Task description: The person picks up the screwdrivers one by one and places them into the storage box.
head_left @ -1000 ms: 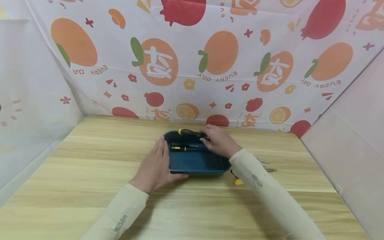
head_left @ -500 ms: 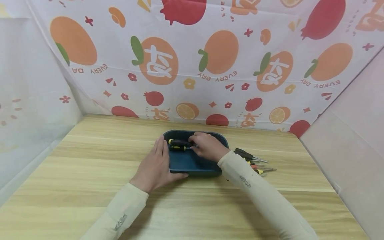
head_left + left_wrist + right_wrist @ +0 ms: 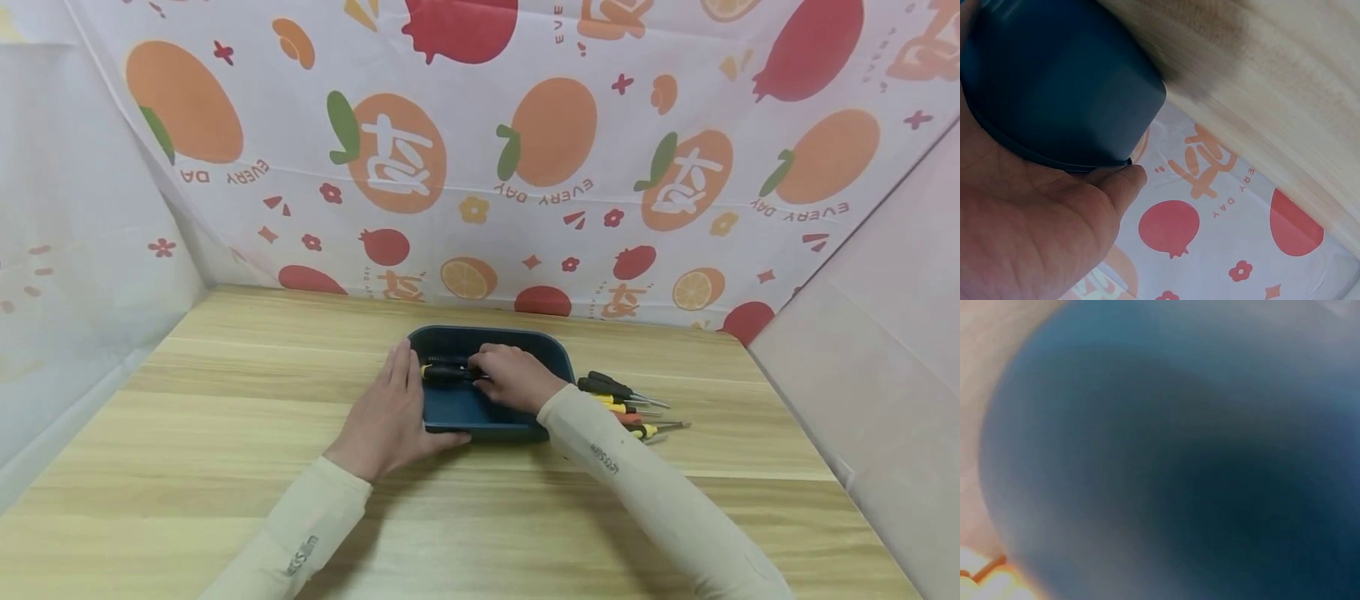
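Observation:
A dark blue plastic tray [image 3: 457, 410] sits near the middle of the wooden table. My left hand [image 3: 382, 421] rests against its left end, fingers straight along the rim and thumb along the front side. The left wrist view shows the tray's outer wall [image 3: 1060, 81] beside that palm. Inside the tray, my right hand [image 3: 517, 377] grips a black screwdriver [image 3: 446, 372] with a yellow end, low over the tray's floor. Just behind it lies another dark-handled tool [image 3: 442, 361], mostly hidden. The right wrist view is a blur of the tray's blue wall [image 3: 1072, 456].
Several screwdrivers [image 3: 611, 385] with black, yellow and orange handles lie right of the tray, partly covered by my right sleeve [image 3: 600, 450]. A fruit-print cloth [image 3: 480, 150] hangs behind the table [image 3: 262, 417], with pale walls on both sides.
My right hand has lowered the screwdriver from above the tray's back rim to its floor, shifting slightly left and toward me. The left hand has stayed still.

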`<state>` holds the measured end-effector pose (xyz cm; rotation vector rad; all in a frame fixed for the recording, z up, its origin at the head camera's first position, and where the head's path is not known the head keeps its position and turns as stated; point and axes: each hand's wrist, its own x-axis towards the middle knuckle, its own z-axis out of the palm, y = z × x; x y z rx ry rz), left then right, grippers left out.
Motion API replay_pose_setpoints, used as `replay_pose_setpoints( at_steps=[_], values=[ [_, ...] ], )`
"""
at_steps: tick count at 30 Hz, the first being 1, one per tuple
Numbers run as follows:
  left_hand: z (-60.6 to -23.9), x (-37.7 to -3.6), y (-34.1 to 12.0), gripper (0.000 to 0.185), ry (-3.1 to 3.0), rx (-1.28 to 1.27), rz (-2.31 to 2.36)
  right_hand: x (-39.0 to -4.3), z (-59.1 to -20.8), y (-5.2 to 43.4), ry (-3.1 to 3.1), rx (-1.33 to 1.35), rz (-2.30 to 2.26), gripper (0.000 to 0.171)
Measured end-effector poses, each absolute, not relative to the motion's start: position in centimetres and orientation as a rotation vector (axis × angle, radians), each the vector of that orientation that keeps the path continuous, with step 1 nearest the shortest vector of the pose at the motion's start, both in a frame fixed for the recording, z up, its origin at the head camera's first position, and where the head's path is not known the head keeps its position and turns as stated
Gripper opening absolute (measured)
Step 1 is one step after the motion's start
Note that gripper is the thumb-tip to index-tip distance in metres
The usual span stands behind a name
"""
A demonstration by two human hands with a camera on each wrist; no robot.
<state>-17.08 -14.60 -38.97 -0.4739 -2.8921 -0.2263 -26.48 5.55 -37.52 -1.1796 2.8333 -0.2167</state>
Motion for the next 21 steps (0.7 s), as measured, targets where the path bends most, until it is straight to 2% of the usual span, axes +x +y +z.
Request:
replay_pose_setpoints(
  at_steps=[21],
  values=[
    [-39.0, -17.0, -14.5, 0.130, -2.896, -0.473, -0.210, -26.6, -38.7, 6.0, 2.803, -1.172, -0.240, 0.030]
  ],
)
